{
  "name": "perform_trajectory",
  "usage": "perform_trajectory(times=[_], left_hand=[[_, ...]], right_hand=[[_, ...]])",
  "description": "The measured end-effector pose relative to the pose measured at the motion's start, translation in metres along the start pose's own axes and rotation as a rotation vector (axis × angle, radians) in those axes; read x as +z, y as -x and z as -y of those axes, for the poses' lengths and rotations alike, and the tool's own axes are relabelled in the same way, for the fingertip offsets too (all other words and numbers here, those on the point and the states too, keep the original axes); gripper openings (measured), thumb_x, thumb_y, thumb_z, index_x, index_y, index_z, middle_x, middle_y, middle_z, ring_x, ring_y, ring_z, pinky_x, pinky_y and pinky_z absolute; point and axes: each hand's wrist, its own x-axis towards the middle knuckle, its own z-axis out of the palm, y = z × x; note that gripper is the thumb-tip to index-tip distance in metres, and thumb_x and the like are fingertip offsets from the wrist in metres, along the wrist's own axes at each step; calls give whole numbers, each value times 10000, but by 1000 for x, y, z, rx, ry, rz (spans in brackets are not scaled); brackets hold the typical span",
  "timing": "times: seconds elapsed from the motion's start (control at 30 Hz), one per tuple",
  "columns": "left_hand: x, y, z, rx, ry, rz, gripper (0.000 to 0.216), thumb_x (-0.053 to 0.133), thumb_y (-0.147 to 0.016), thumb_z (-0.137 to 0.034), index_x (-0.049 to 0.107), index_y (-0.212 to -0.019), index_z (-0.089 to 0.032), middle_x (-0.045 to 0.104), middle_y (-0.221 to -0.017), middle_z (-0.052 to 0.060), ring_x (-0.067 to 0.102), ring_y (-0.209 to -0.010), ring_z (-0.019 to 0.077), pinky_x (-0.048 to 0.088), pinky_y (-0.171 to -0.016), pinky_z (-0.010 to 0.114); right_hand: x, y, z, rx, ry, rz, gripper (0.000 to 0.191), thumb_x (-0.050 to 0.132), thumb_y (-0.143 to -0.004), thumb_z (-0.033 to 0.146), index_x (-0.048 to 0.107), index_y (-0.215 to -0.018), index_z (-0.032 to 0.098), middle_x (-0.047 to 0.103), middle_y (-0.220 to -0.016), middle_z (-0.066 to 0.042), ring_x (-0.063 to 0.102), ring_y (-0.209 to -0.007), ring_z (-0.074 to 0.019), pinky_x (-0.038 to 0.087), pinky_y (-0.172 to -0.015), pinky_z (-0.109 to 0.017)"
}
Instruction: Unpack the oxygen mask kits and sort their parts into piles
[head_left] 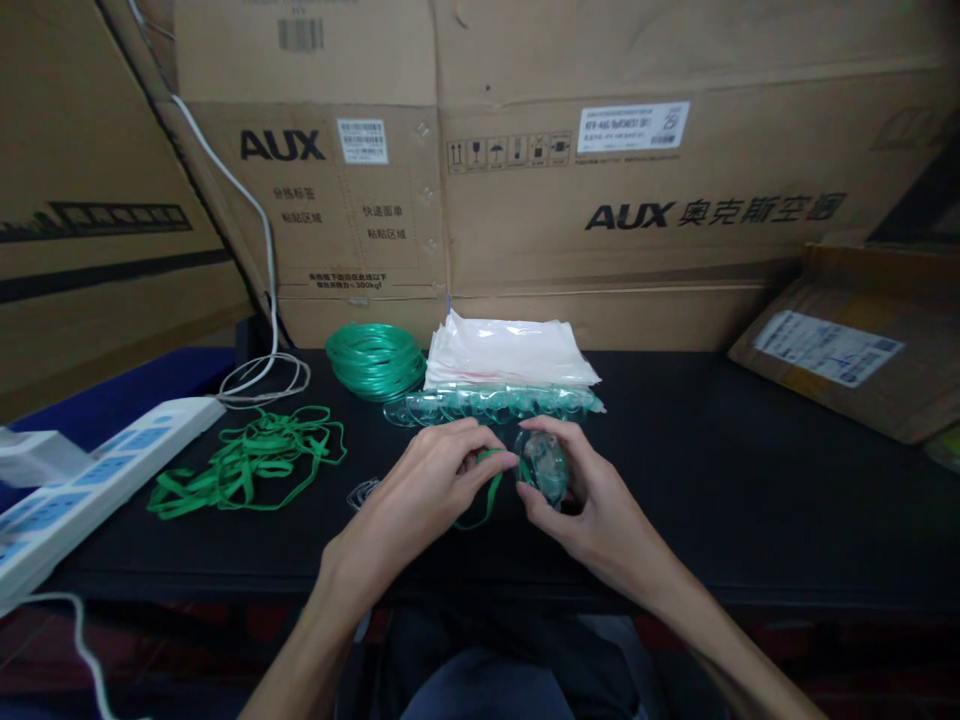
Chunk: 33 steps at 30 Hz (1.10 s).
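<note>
In the middle of the black table, my right hand (592, 495) curls its fingers and thumb around a clear greenish plastic face mask (549, 468). Beside it, my left hand (442, 478) pinches a green elastic strap (493, 490) between thumb and fingertips, close to the mask's left edge. A loop of the strap hangs below the left fingers. Whether the strap passes through the mask is hidden by the fingers. Just beyond my hands lies a row of nested clear masks (495, 402). A small bundle of thin, silvery pieces (363, 493) rests by my left wrist.
A tangle of green elastic straps (255, 458) lies at left, near a white power strip (112, 475). Behind are coiled green tubing (373, 362) and stacked white plastic bags (510, 352). Large cardboard boxes (517, 250) wall the back; a smaller taped box (847, 330) stands at right.
</note>
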Motion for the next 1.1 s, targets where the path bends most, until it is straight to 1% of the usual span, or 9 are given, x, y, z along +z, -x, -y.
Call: perform_trajectory(times=[0.1, 0.17, 0.27, 0.37, 0.57, 0.7, 0.8, 1.0, 1.1], left_hand=[[-1, 0, -5, -31, -9, 3, 180, 588, -984, -338, 714, -961, -211, 711, -922, -8, 648, -861, 166, 429, -789, 260], [-1, 1, -7, -58, -14, 7, 176, 589, -979, -344, 710, -969, -217, 713, -892, -11, 644, -819, 168, 429, -757, 262], [1, 1, -7, -77, -31, 13, 198, 582, -976, -364, 702, -933, -213, 688, -799, -17, 614, -732, 162, 410, -685, 260], [3, 1, -7, -63, -42, 22, 223, 569, -976, -350, 676, -847, -202, 628, -712, -33, 563, -655, 143, 372, -622, 257], [7, 2, -10, -43, -33, -3, 168, 590, -928, -231, 629, -768, -195, 551, -670, -52, 506, -623, 120, 338, -602, 249], [3, 3, -19, -32, -2, 13, 165, 596, -900, -187, 613, -735, -187, 531, -659, -60, 476, -601, 100, 328, -589, 236], [-3, 7, -26, -26, 19, 31, 181, 595, -886, -165, 599, -706, -183, 502, -638, -67, 449, -578, 86, 325, -574, 225], [-16, 17, -40, 5, 52, 35, 174, 602, -856, -141, 588, -689, -191, 523, -630, -73, 450, -561, 74, 327, -547, 205], [-26, 23, -53, 20, 93, 19, 195, 589, -844, -133, 589, -657, -189, 534, -601, -71, 460, -541, 73, 344, -528, 190]], right_hand=[[0, -1, 0, -45, 62, -2, 507, 633, -845, 136, 499, -1311, 285, 613, -1234, -48, 634, -1076, -214, 508, -935, -330], [-1, 0, 0, -72, 93, -2, 507, 622, -838, 122, 501, -1304, 282, 616, -1238, -50, 621, -1122, -225, 495, -970, -345], [-2, 0, 3, -91, 124, 3, 490, 610, -847, 125, 500, -1299, 278, 615, -1243, -61, 604, -1172, -241, 493, -986, -362], [-2, 0, 4, -106, 134, 8, 470, 607, -863, 139, 497, -1299, 278, 615, -1224, -66, 608, -1158, -240, 496, -987, -368], [0, -2, 2, -124, 131, -1, 443, 589, -885, 122, 505, -1291, 279, 616, -1194, -55, 612, -1124, -215, 486, -983, -341], [0, -3, 0, -93, 137, -8, 427, 584, -890, 134, 512, -1287, 274, 622, -1205, -56, 610, -1141, -217, 480, -991, -341], [-1, -4, 0, -32, 146, -38, 427, 581, -873, 139, 528, -1280, 259, 628, -1215, -66, 613, -1143, -228, 484, -982, -350], [-1, -7, -7, 75, 196, -157, 452, 563, -847, 162, 535, -1292, 237, 624, -1240, -89, 606, -1157, -253, 466, -1004, -399], [-1, -6, -13, 130, 229, -210, 450, 543, -848, 184, 541, -1296, 227, 634, -1181, -91, 637, -1073, -260, 482, -961, -416]])
